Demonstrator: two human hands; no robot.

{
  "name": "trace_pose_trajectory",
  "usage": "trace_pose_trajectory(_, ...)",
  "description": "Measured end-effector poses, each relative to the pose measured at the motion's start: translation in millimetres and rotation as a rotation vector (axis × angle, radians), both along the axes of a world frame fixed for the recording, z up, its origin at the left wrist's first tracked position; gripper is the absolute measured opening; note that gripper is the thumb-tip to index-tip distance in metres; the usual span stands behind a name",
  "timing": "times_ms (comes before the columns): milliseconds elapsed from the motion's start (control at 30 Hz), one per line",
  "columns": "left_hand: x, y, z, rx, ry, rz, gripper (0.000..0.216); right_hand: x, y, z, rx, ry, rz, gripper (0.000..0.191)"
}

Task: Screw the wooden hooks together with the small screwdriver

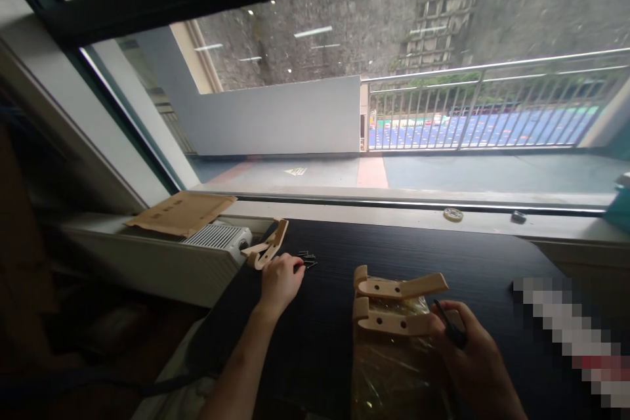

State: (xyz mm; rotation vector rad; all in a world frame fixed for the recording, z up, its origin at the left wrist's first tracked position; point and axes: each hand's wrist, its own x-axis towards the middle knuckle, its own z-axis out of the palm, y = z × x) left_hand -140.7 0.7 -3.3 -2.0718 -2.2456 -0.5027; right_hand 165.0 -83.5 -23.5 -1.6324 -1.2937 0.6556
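Observation:
My left hand (279, 279) reaches to the far left of a dark table (492, 262), its fingers curled at a small pile of black screws (308, 258); whether it pinches one is hidden. Just beyond it lies a light wooden hook-shaped piece (268, 248). My right hand (465, 354) is closed round a black tool handle (450, 323). It rests against two more wooden hook pieces (394, 305), stacked side by side on a clear plastic bag (394, 367).
A flat piece of cardboard (182, 212) lies on a white radiator-like unit (216, 236) left of the table. A tape roll (453, 214) and a small dark object (518, 216) sit on the window sill. A blurred patch covers the table's right edge.

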Motion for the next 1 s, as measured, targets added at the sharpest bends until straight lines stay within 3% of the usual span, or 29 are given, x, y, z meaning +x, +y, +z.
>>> trace_pose_trajectory(333,14.0,12.2,-19.3,-0.034,0.044,-0.011,0.02,4.4,1.5,3.4,-0.036,-0.045,0.074,0.02)
trace_pose_trajectory(433,13.2,5.5,-10.8,-0.04,0.055,-0.023,0.02,3.4,1.4,5.5,-0.018,-0.038,0.085,0.019)
trace_pose_trajectory(533,23.3,-9.6,13.7,-0.052,-0.053,-0.042,0.018,-1.4,0.4,8.8,0.008,-0.009,0.044,0.019)
trace_pose_trajectory(667,63.7,-36.0,57.3,0.09,-0.3,-0.342,0.012,-6.6,-0.6,14.5,0.027,0.014,0.026,0.017)
trace_pose_trajectory(733,87.8,-45.8,71.7,0.026,-0.303,-0.538,0.012,-6.6,-0.4,16.2,0.023,0.008,0.028,0.015)
trace_pose_trajectory(867,119.6,-51.5,79.1,-0.116,-0.23,-0.779,0.017,-2.3,2.1,15.0,0.007,0.002,0.081,0.015)
trace_pose_trajectory(1000,129.8,-48.1,76.2,-0.178,-0.172,-0.867,0.02,1.2,4.0,12.4,0.007,-0.012,0.137,0.015)
